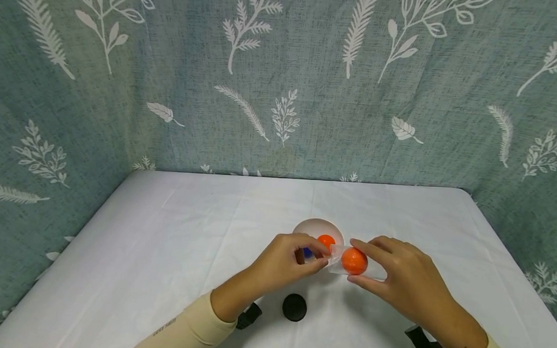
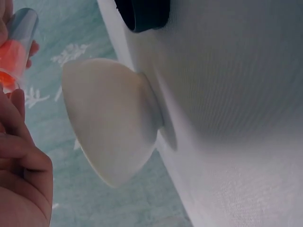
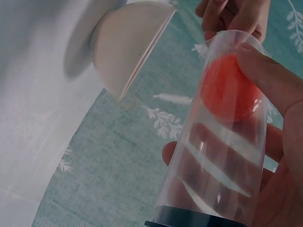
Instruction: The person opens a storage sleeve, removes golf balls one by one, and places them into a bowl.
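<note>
My right hand (image 1: 399,273) holds a clear plastic tube (image 3: 222,156) between thumb and fingers, lying roughly sideways above the table. Inside it, near the mouth, sits an orange ball (image 1: 354,261). A dark cap (image 3: 199,217) covers the tube's other end in the right wrist view. My left hand (image 1: 289,254) is at the mouth, thumb and forefinger pinching its rim; the exact contact is partly hidden. Behind the hands stands a pale bowl (image 1: 311,225) with another orange ball (image 1: 326,240) and a blue item (image 1: 307,253), mostly covered by my left fingers.
A round black cap (image 1: 294,307) lies on the white-covered table (image 1: 189,232), in front of the bowl and between my forearms. Green leaf-patterned cloth (image 1: 280,118) hangs behind the table and along its sides. Dark straps (image 1: 249,316) show below my wrists.
</note>
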`<act>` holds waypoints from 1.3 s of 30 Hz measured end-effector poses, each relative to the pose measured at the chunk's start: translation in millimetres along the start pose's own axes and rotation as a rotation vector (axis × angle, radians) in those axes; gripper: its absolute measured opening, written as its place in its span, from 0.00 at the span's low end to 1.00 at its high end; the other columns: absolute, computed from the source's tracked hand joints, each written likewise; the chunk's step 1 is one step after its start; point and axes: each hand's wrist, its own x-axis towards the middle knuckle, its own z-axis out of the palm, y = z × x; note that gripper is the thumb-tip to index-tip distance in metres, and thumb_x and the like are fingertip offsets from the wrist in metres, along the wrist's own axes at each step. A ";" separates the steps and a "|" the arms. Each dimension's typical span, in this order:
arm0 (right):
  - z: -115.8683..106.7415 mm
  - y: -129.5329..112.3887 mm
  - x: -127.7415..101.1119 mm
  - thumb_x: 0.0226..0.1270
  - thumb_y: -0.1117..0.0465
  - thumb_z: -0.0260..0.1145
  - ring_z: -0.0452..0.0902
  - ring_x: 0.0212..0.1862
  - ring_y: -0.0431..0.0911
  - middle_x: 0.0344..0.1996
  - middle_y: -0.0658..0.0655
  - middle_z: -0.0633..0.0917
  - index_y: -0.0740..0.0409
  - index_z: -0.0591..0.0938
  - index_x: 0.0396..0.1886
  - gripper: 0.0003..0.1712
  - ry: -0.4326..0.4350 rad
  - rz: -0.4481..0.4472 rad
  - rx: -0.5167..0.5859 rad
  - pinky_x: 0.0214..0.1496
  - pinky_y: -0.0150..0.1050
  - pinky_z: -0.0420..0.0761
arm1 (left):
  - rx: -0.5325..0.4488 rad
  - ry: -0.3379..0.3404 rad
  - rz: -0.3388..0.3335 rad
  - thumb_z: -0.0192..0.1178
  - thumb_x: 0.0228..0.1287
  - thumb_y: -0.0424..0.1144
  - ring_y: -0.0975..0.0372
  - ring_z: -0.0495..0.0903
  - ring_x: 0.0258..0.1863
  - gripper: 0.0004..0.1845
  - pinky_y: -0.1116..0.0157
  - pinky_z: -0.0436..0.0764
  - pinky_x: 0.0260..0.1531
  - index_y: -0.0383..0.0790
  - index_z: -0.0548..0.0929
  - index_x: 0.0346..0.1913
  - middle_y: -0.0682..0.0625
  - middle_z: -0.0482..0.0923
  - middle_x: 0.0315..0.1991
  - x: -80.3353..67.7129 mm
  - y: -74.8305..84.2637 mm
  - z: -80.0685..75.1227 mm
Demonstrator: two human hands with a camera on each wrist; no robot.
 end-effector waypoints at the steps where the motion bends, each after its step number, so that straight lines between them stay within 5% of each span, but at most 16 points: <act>1: 0.0 0.0 -0.3 0.47 0.34 0.77 0.80 0.32 0.41 0.35 0.49 0.86 0.48 0.88 0.52 0.35 0.003 -0.001 0.003 0.31 0.39 0.83 | 0.000 -0.005 -0.001 0.69 0.64 0.40 0.64 0.76 0.25 0.08 0.72 0.79 0.26 0.47 0.89 0.45 0.59 0.86 0.37 -0.1 0.3 0.5; 19: -1.3 -6.2 -4.6 0.49 0.32 0.75 0.81 0.33 0.41 0.35 0.48 0.86 0.46 0.88 0.52 0.34 0.000 -0.006 0.013 0.32 0.39 0.84 | -0.044 -0.072 -0.053 0.71 0.63 0.42 0.70 0.73 0.22 0.12 0.72 0.79 0.26 0.44 0.88 0.47 0.58 0.85 0.36 -4.1 1.2 5.4; 29: -0.9 -8.2 -6.6 0.49 0.32 0.75 0.82 0.34 0.42 0.35 0.48 0.86 0.45 0.88 0.51 0.34 0.001 -0.008 -0.006 0.34 0.40 0.84 | 0.012 -0.015 0.010 0.72 0.61 0.41 0.68 0.72 0.24 0.07 0.74 0.78 0.27 0.46 0.87 0.40 0.51 0.82 0.35 -5.0 1.1 8.9; 39: 2.7 -6.8 -4.4 0.53 0.29 0.70 0.80 0.31 0.42 0.33 0.48 0.85 0.46 0.88 0.50 0.34 0.022 -0.049 -0.014 0.31 0.39 0.82 | 0.021 -0.001 0.005 0.72 0.61 0.40 0.70 0.71 0.25 0.07 0.74 0.78 0.27 0.45 0.87 0.40 0.48 0.82 0.36 -4.1 2.9 6.6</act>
